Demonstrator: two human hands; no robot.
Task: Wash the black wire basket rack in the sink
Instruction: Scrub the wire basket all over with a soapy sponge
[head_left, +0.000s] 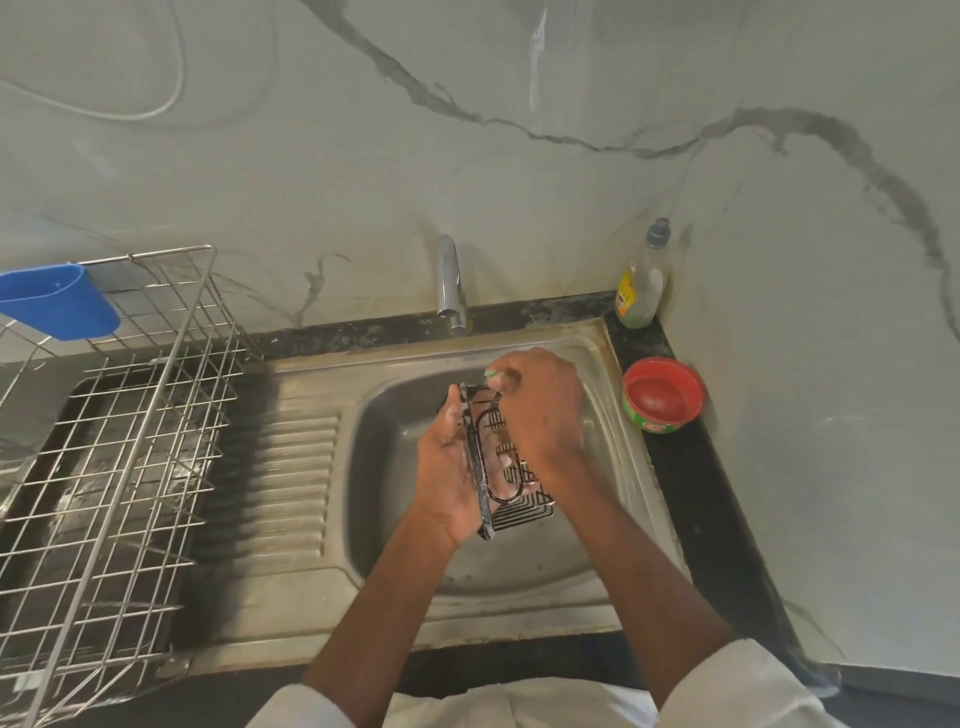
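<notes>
Beside the sink (597, 343), red tub (663, 395), soap bottle (641, 283), dish rack (130, 441)

A home kitchen: steel sink (613, 364), tap (450, 280), dish rack (130, 467), detergent bottle (641, 280).

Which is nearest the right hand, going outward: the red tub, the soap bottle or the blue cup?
From the right hand:
1. Red tub, just to its right on the counter.
2. Soap bottle, back right corner.
3. Blue cup, far left, hung on the drying rack.
</notes>
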